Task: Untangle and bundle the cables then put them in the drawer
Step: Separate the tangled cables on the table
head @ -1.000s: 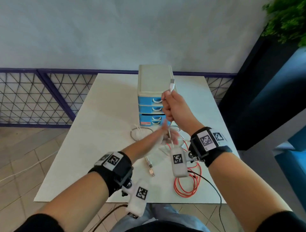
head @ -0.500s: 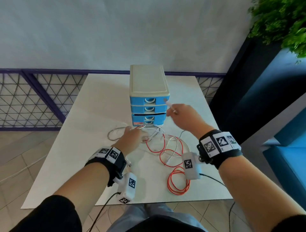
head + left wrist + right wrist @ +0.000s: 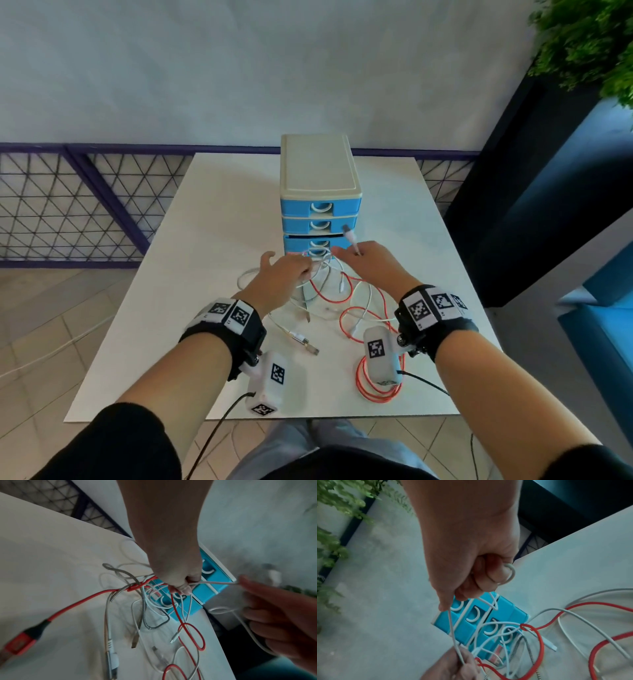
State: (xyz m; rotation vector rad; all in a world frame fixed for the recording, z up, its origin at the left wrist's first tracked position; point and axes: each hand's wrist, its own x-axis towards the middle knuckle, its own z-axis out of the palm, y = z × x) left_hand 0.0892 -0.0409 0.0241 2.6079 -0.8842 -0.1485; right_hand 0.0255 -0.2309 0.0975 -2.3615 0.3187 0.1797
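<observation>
A tangle of cables (image 3: 329, 291) lies on the white table (image 3: 212, 240) in front of a blue drawer unit (image 3: 320, 205) with a cream top. It mixes a red cable (image 3: 376, 390) (image 3: 82, 599) (image 3: 541, 642), white cables and a braided grey one (image 3: 143, 601). My left hand (image 3: 284, 274) (image 3: 178, 577) pinches the knot of cables near the lowest drawers. My right hand (image 3: 370, 263) (image 3: 479, 574) grips a white cable (image 3: 452, 626), whose plug (image 3: 350, 236) sticks up past my knuckles. That cable runs taut between both hands (image 3: 216, 583).
The third drawer (image 3: 317, 241) stands slightly ajar. A loose USB plug (image 3: 305, 342) lies near my left wrist. A red coil reaches close to the table's front edge. A railing (image 3: 68, 205) is at the left, a dark wall and a plant (image 3: 589, 41) at the right.
My right hand has come down from above the drawer unit to table level with the white cable. My left hand moved forward and took hold of the tangle. The cables spread out across the table.
</observation>
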